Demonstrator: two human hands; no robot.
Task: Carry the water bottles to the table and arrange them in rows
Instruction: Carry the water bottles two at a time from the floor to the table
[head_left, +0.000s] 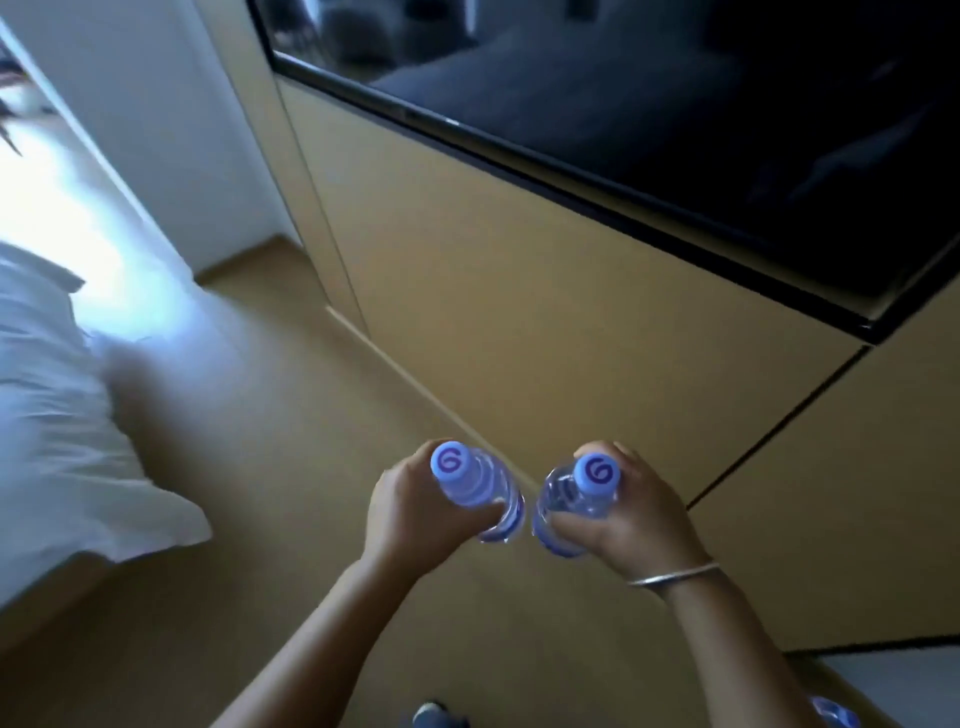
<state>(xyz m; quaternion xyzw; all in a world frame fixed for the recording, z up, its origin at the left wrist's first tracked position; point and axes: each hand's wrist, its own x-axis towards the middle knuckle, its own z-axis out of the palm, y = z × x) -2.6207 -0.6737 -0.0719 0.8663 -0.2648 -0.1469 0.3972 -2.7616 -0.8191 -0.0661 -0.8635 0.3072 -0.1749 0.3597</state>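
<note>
A tan floor (249, 405) ran between a bed with white linen (57, 415) on the left and a wall of beige cabinet panels (519, 291) on the right. A dark, black-framed television screen (649, 88) hung above the panels. Bright daylight fell across the white wall (150, 119) at upper left.

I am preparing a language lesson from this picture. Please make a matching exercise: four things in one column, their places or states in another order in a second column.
Things:
1. left hand
2. bracelet
3. white bedding
4. dark screen

Places or states:
A. on the right wrist
B. at the picture's left edge
C. grips a bottle
D. top right, above the tan panels

Pairs: 1-C, 2-A, 3-B, 4-D
</note>
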